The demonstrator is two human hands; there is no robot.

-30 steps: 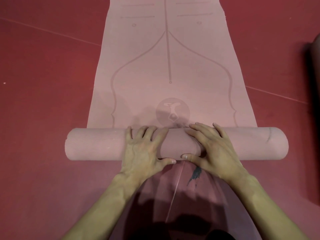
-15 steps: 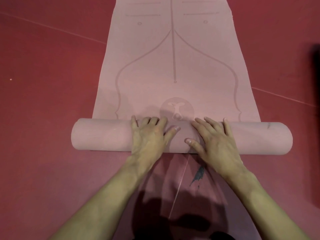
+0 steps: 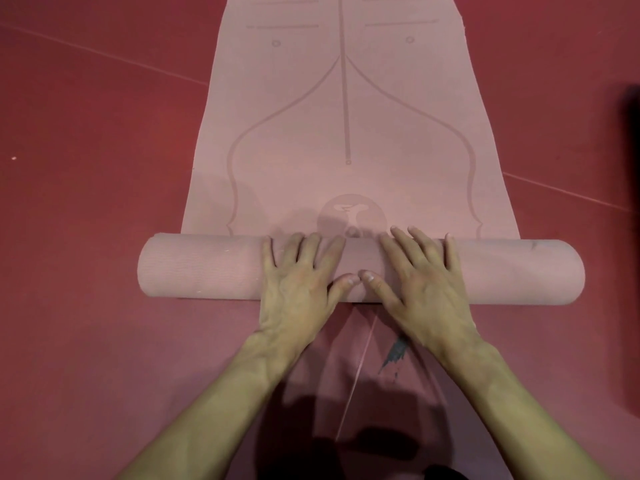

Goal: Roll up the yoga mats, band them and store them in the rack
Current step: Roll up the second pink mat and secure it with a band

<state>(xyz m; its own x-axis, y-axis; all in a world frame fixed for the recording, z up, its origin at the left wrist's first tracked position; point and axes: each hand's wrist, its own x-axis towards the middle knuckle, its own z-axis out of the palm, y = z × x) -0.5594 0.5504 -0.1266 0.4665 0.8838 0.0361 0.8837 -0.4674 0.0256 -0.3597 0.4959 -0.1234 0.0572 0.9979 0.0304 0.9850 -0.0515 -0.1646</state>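
Both forearms come in from the bottom over the red floor (image 3: 79,209). There's a grey smudge (image 3: 394,353) on it just back of the right wrist. Left hand (image 3: 298,282) and right hand (image 3: 426,285) sit palms down, side by side, on the middle of the roll (image 3: 194,268). On both, the fingers (image 3: 313,249) are straight and spread, laid over the top of the roll and not curled round anything. The two thumb tips nearly meet between the hands.

The roll lies crosswise and sticks out well past the fingers on either side. Right beyond the fingertips the rest of the pink mat (image 3: 346,109) lies flat on the floor, with a round logo (image 3: 351,216) just past them and curved lines farther on. Way off right of the fingers there's a dark shape (image 3: 630,237) at the frame edge, can't tell what it is.
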